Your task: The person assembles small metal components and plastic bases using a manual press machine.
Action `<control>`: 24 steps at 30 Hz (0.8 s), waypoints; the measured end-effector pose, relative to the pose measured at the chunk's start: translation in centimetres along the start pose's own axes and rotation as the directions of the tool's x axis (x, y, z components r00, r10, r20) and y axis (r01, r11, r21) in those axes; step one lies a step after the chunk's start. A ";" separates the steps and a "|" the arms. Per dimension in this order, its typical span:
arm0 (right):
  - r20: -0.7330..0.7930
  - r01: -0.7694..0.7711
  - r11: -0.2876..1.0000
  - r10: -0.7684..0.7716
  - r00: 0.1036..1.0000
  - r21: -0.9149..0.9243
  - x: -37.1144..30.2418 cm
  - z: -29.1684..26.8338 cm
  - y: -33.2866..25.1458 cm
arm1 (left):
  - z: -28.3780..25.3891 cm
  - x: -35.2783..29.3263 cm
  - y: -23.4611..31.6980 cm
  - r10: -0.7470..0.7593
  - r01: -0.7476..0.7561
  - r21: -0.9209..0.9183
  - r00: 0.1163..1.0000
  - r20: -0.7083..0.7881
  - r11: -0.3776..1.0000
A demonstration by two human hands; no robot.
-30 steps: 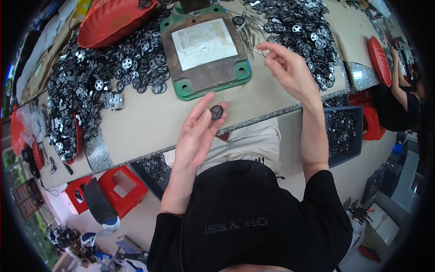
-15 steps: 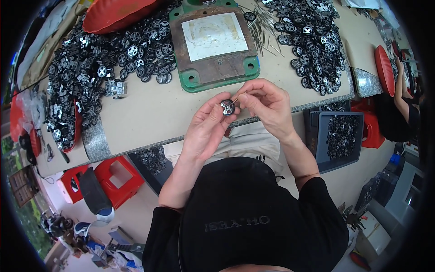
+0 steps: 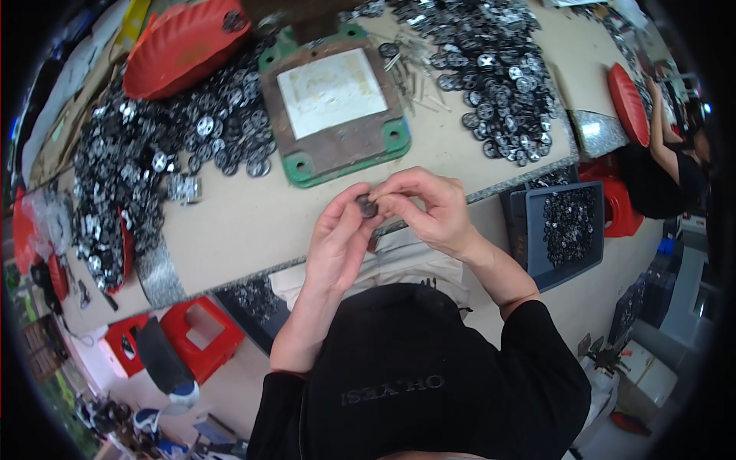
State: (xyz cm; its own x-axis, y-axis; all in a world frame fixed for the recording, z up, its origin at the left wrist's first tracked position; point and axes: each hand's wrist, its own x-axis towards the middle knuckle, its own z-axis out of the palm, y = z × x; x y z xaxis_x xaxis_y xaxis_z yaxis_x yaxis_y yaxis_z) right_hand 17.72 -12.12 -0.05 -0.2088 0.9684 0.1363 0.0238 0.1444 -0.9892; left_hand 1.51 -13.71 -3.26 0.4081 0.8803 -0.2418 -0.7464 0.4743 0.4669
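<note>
My left hand (image 3: pixel 336 239) is closed around a small black toy-like wheel (image 3: pixel 368 206) with silver spokes, held between thumb and fingers above the table's front edge. Against the wheel, my right hand (image 3: pixel 435 213) pinches with thumb and forefinger. A thin metal pin showed in that pinch a moment ago; now the fingertips and blur mostly hide it. Beyond both hands is a green and brown metal base (image 3: pixel 337 157) with a whitish sheet on top. Loose thin metal pins (image 3: pixel 416 75) lie to its right.
Heaps of similar wheels (image 3: pixel 502 100) and silver-black parts (image 3: pixel 126 169) cover the table's right and left. A red scalloped tray (image 3: pixel 180 54) sits far left. Below the edge are a grey bin (image 3: pixel 537 230) and red stools (image 3: pixel 201 337). Another person's arm (image 3: pixel 658 115) shows far right.
The view has shifted, so the table and base appear lower and further left. The right fingers are now closer against the wheel, and the pin no longer shows clearly.
</note>
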 end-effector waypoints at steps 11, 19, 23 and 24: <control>-0.123 0.012 0.296 -0.432 0.893 -0.955 14.5 -14.3 3.4 | 0.0 0.9 -0.1 -0.025 0.026 -0.039 1.000 0.019 0.999; -0.228 -0.250 -0.015 -0.363 0.903 -0.968 19.1 -15.2 5.0 | -0.2 1.1 0.0 -0.035 0.035 -0.021 0.999 0.011 0.999; -0.286 -0.260 0.122 -0.334 0.898 -0.958 19.6 -15.7 4.9 | -0.2 1.1 0.1 -0.037 0.037 0.004 0.999 0.016 0.999; -0.307 -0.281 0.125 -0.355 0.883 -0.952 19.8 -15.8 4.9 | -0.2 1.1 0.1 -0.036 0.036 0.005 0.999 0.016 0.999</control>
State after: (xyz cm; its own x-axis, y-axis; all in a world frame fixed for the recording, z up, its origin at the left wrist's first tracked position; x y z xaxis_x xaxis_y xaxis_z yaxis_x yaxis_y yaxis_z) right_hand 29.14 11.01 -1.35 0.1078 0.8660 0.4883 0.9919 -0.0605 -0.1117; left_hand 1.75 -12.71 -3.69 0.4432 0.8624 -0.2449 -0.7286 0.5056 0.4621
